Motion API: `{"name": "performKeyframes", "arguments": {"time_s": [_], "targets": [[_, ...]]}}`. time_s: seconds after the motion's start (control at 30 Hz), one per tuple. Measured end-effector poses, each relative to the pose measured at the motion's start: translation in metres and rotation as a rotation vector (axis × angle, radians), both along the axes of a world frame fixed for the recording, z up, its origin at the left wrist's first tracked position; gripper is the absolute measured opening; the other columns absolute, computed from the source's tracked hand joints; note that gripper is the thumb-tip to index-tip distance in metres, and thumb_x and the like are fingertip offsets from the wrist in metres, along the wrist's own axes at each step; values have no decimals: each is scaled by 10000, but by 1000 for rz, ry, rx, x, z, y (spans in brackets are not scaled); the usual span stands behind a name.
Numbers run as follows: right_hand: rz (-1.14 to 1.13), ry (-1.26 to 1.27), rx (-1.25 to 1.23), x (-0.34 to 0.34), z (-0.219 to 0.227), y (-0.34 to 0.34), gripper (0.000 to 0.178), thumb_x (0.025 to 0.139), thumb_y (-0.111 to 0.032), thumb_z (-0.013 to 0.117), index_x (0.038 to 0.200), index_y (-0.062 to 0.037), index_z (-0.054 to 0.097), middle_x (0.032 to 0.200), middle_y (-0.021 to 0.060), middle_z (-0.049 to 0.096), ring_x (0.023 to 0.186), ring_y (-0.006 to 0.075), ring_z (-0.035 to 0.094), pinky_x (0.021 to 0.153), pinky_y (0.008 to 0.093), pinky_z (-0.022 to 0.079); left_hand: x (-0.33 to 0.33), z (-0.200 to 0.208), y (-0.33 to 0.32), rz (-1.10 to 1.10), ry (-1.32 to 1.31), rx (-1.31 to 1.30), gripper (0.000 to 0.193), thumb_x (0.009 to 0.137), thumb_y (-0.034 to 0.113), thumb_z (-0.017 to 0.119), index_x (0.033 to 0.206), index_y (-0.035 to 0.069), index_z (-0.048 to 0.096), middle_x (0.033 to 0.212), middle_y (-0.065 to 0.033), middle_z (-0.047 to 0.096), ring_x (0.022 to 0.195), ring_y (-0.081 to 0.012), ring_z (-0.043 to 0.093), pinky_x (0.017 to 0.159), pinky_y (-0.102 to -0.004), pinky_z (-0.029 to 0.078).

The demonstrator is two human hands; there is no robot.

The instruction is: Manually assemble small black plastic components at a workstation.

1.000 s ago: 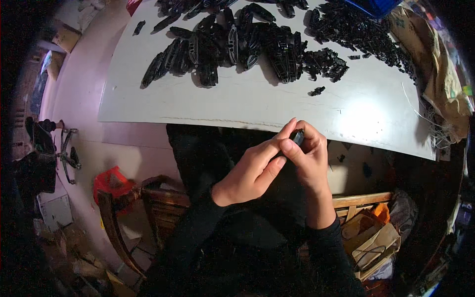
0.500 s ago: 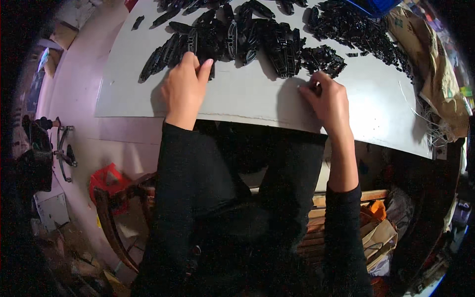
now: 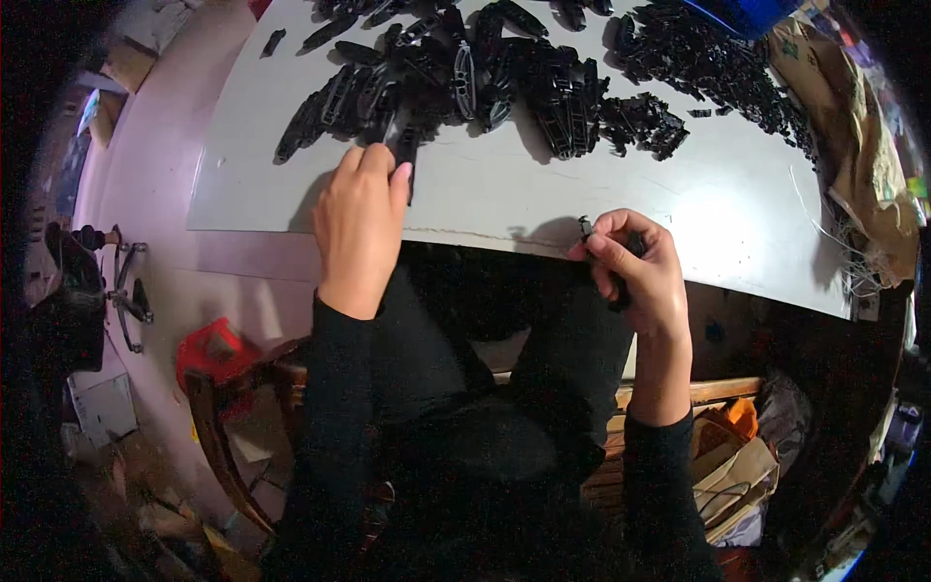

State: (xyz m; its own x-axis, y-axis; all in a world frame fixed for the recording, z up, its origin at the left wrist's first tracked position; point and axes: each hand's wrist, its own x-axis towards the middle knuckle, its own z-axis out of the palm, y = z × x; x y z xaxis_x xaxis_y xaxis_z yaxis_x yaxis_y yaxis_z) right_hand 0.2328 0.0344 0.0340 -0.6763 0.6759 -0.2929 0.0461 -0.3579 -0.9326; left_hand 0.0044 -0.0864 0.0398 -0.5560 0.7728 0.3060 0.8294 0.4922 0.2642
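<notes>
My left hand (image 3: 359, 218) is closed, its thumb and curled fingers on a long, narrow black plastic part (image 3: 408, 155) at the near side of the pile. Farther along the white table lie several long, oval black plastic shells (image 3: 464, 82), heaped together. Over the table's near edge, my right hand (image 3: 648, 267) pinches a small black plastic clip-like piece (image 3: 585, 226) between thumb and fingertips. Something dark also shows within its curled fingers, too covered to make out. A small heap of little black parts (image 3: 645, 124) lies beyond this hand.
A larger mound of small black pieces (image 3: 718, 68) spreads at the far right, beside a blue container (image 3: 742, 15) and crumpled brown paper (image 3: 842, 126). White strings (image 3: 853, 254) hang at the right corner. Left below are a red bag (image 3: 211, 354) and a wooden chair arm (image 3: 218, 441).
My right hand has drawn back from the small heap to the table's near edge, and a small black piece now shows in it. My left hand has moved nearer with a long black part.
</notes>
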Motion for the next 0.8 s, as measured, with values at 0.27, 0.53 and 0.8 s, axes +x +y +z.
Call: {"name": "performKeyframes", "arguments": {"time_s": [0.27, 0.53, 0.8], "targets": [[-33, 62, -11, -7, -6, -22, 84, 802, -74, 620, 827, -36, 549, 606, 29, 550, 442, 64, 449, 395, 176, 329, 7, -11, -12, -112, -554, 200, 130, 888, 138, 515, 873, 26, 450, 798, -114, 588, 619, -191, 586, 564, -291, 442], [29, 140, -102, -38, 16, -50, 79, 793, -31, 621, 835, -19, 555, 695, 37, 570, 471, 63, 458, 421, 176, 341, 48, 3, -16, -288, -1822, 638, 294, 957, 241, 391, 1175, 43, 384, 870, -88, 566, 636, -126, 550, 582, -240, 458], [27, 147, -38, -43, 17, -57, 93, 798, -54, 641, 837, -9, 570, 659, -7, 533, 495, 44, 432, 430, 168, 312, 70, 6, -12, -255, -1783, 562, 295, 968, 267, 365, 1166, 63, 444, 871, 3, 519, 646, -30, 415, 517, -167, 325]]}}
